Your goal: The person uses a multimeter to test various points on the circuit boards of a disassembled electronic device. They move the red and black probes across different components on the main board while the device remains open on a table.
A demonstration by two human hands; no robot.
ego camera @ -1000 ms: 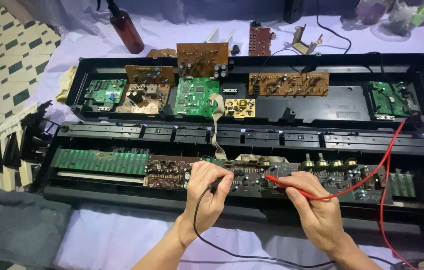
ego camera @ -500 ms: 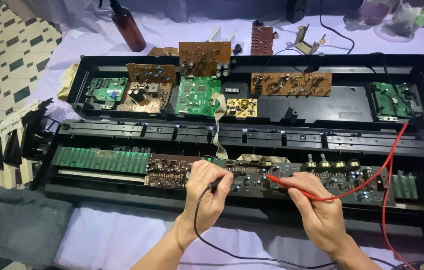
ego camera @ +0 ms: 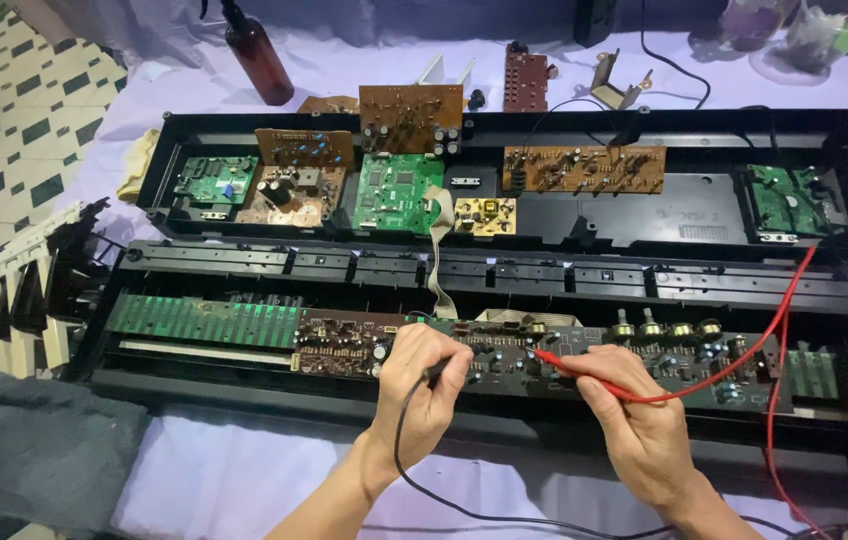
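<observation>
On the dark control board (ego camera: 644, 362), the red probe (ego camera: 584, 373) is pinched by the right hand (ego camera: 644, 430), the black probe (ego camera: 434, 373) enclosed in the left hand (ego camera: 422, 385); a slipped tip could likely bridge neighbouring joints.

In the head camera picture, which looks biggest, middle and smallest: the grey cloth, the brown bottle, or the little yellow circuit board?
1. Grey cloth, by far the biggest, though it lies nearest the camera.
2. Brown bottle.
3. Yellow circuit board, smallest, though not by much.
</observation>
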